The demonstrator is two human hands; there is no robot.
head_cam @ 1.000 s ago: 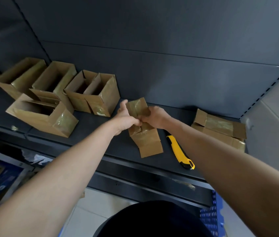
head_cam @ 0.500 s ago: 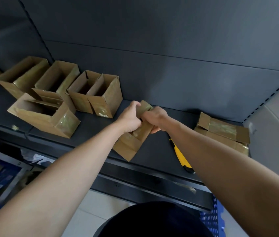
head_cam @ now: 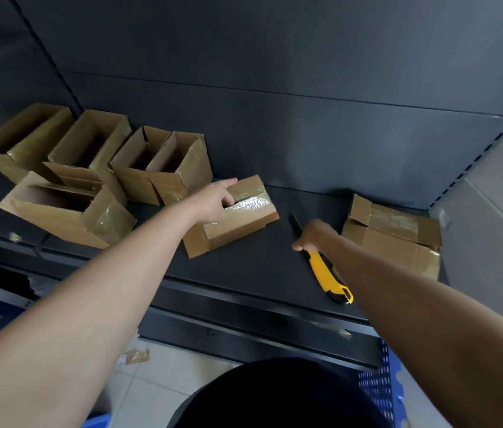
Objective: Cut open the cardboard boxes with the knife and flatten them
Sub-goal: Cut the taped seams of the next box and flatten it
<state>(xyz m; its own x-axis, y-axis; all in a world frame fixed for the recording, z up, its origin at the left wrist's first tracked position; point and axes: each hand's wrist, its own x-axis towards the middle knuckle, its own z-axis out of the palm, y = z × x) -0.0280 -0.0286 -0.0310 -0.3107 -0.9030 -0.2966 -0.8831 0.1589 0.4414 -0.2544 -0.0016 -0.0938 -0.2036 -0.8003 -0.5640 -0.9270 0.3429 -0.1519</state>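
box: small taped-up cardboard box (head_cam: 237, 220), lying mid-way along the dark shelf (head_cam: 259, 273)
left hand (head_cam: 214, 200): resting on top of it, fingers mostly straight, not gripping anything
knife: yellow utility knife (head_cam: 325, 273), flat on the shelf just right of the box
right hand (head_cam: 313, 237): down over the knife's front half, blurry, can't tell if it's actually gripping
far right: flattened boxes (head_cam: 395, 242), stacked
left: open boxes (head_cam: 95, 177), bunched together

One wide-angle view, worn on the head, looks forward and down, close at arm's reach to the shelf (head_cam: 244, 273); the left hand (head_cam: 216, 199) and right hand (head_cam: 315, 236) extend away from it.
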